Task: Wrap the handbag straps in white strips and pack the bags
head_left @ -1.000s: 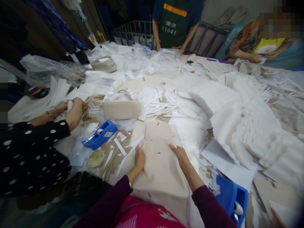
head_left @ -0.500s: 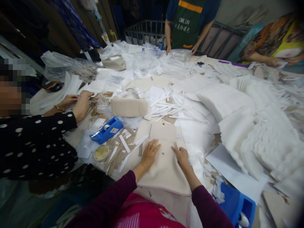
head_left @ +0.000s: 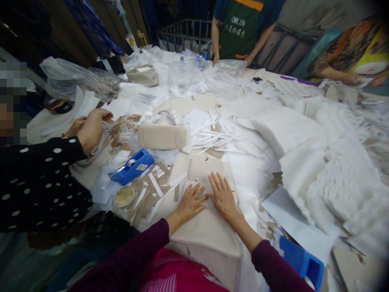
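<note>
Beige flap bag, lying to the right of a blue tape dispenser, long axis running forward; left hand and right hand, fingers spread and grasping nothing, rest equally near upon it, short of the gold clasp

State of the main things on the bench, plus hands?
Beige leather-like bag: lying under both hands
Bare left hand: open, palm down on the bag
Bare right hand: open, palm down on it
Blue plastic tape dispenser at left: set down, unheld
Small round tub: uncovered, yellowish contents showing
Second beige bag, rounded: flat panel facing the wearer
Thin white strips: loose, heaped
White foam-like sheets: layered, fanned out
</note>
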Demonstrator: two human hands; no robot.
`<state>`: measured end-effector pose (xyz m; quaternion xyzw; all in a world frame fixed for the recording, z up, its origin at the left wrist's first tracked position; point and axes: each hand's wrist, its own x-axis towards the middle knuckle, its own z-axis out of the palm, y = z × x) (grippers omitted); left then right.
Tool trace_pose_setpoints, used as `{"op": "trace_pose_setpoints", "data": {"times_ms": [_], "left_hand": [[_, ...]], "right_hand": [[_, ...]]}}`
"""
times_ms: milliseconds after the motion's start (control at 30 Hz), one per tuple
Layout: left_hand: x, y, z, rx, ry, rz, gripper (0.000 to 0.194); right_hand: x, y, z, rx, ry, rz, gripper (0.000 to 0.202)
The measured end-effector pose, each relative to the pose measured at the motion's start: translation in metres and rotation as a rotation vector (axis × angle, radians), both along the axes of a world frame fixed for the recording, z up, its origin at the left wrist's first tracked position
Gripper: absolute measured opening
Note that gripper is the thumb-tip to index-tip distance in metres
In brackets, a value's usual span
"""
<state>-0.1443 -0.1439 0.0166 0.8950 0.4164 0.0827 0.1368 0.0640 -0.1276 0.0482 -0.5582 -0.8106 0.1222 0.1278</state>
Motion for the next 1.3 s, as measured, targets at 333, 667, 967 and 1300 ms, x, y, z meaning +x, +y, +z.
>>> {"op": "trace_pose_setpoints", "data": {"times_ms": [333, 667, 967, 1300], "left_hand": [[0.005, -0.004, -0.002, 0.016, 0.033, 0.016, 0.057], [0.007, -0.008, -0.010, 0.043, -0.018, 0.069, 0.062], [0.004, -0.008, -0.015, 0.131, -0.011, 0.075, 0.065], [0.004, -0.004, -0.018, 0.085, 0.022, 0.042, 0.066]], "right_hand": [[-0.033, 0.052, -0.021, -0.340, 0.160, 0.002, 0.040], [-0.055, 0.089, -0.020, -0.453, 0.024, 0.264, 0.025], [-0.048, 0.080, -0.016, -0.371, -0.002, 0.294, 0.018], [-0.050, 0.083, -0.023, -0.459, -0.081, 0.115, 0.015]]}}
